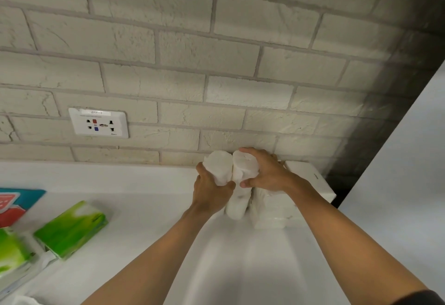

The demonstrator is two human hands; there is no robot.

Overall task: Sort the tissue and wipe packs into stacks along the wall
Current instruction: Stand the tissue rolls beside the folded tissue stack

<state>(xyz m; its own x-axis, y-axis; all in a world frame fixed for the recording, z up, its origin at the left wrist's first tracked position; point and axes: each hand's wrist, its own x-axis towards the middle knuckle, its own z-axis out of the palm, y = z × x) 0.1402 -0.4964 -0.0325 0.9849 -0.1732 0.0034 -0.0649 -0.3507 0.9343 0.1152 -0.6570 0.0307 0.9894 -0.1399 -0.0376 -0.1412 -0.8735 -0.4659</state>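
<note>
Left hand [212, 191] curls round left white pack [218, 166], right hand [267, 173] round right white pack [244, 164], at the wall, 1 o'clock on bench [144, 184]. Likely light, soft, squashy: grip mid-body, gently.

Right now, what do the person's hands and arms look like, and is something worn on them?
The left hand and the right hand are bare: no gloves, and no ring, watch or bracelet shows. The left forearm is bare down to the picture's edge. The right forearm is bare too, but the edge of a dark sleeve shows at the bottom right corner.
</note>
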